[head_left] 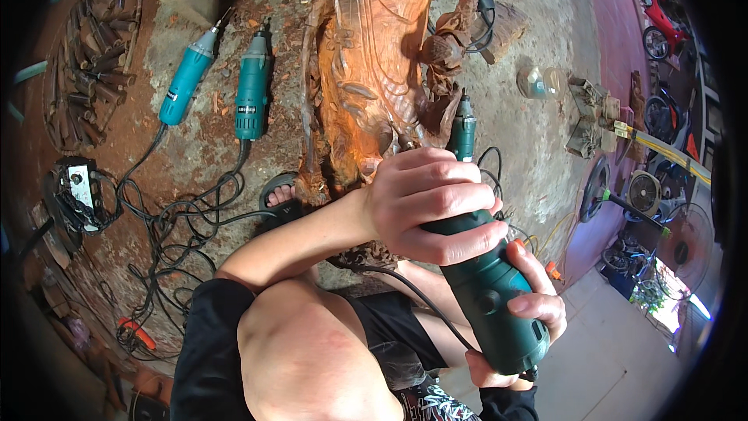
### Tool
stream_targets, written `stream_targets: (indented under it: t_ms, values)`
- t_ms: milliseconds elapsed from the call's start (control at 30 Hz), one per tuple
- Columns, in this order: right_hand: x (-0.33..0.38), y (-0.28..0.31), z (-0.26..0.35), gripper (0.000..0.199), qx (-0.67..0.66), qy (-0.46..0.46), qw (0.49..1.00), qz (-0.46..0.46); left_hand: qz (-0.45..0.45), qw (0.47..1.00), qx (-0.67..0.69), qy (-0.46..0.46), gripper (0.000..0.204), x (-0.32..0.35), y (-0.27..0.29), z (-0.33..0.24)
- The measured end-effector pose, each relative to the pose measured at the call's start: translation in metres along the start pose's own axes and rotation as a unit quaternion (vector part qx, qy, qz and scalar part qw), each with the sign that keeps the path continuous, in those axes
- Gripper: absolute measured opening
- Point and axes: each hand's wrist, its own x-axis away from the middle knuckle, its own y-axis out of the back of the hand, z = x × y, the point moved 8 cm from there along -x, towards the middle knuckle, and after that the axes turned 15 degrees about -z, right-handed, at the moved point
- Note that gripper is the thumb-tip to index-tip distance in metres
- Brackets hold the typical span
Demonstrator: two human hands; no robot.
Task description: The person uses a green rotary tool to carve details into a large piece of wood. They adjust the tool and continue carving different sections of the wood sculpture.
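- Head view: my left hand (432,203) and right hand (530,304) wrap tight fingers around the green grinder (487,265), middle right.
- Its tip touches the orange wood carving (374,54).

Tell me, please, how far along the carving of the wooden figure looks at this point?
Well along: the wooden figure already shows carved folds and relief. In hand: the left hand and right hand grip a green rotary grinder, its tip at the lower edge. Left: finishing there; the surface looks raw.
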Motion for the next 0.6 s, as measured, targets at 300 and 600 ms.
stream_targets:
  t_ms: [300, 600]
  values:
    - [0.011, 0.004, -0.009, 0.07, 0.019, 0.097, 0.988, 0.116, 0.015, 1.0, -0.01, -0.023, 0.05, -0.002, 0.0, -0.007]
    - [0.017, 0.003, -0.007, 0.068, 0.035, 0.163, 0.978, 0.122, 0.004, 0.999, -0.016, -0.028, 0.049, -0.001, 0.0, -0.011]
